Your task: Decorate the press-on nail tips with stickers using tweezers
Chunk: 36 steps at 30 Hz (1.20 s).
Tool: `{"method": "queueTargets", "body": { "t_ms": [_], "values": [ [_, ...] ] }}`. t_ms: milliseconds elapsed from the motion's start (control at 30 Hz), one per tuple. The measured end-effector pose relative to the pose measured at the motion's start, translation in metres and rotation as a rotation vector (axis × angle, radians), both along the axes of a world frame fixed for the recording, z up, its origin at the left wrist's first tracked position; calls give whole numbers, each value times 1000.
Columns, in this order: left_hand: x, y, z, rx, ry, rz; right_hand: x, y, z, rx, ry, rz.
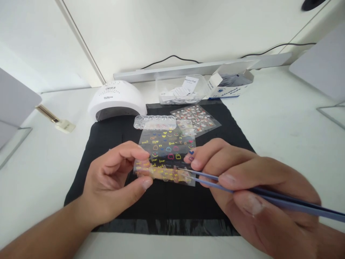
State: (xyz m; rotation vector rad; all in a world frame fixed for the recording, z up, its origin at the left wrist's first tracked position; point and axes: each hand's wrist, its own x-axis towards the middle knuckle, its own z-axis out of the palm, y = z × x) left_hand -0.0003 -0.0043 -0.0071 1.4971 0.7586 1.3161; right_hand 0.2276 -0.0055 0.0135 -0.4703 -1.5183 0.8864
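Observation:
My left hand [115, 180] pinches the left edge of a clear sticker sheet [168, 147] printed with small coloured hearts and ghosts, holding it just above a black mat [107, 140]. A strip of clear nail tips [161, 173] sits along the sheet's lower edge, between my fingers. My right hand [258, 194] grips blue tweezers [212, 180], whose tips reach the sheet's lower right part near the strip. My right forefinger rests against the sheet's right edge.
A second sticker sheet [196, 118] and a clear compartment box [155, 122] lie at the back of the mat. Behind stand a white nail lamp [115, 97], a clear tub of pad packets [179, 90] and an open alcohol pad box [231, 84]. A small brush [55, 120] lies left.

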Motion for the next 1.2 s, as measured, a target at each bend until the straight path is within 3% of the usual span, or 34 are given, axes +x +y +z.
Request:
{"method": "queueTargets", "body": {
  "t_ms": [500, 767, 1000, 1200],
  "values": [
    [0, -1, 1, 40, 23, 20, 6, -3, -3, -73, 11, 39],
    [4, 0, 5, 56, 18, 27, 0, 0, -3, -31, 33, 44],
    [7, -1, 1, 135, -11, 1, -3, -1, -13, 7, 49, 31],
    [9, -5, 3, 155, 89, 38, -6, -1, -16, -16, 36, 48]
  ]
}}
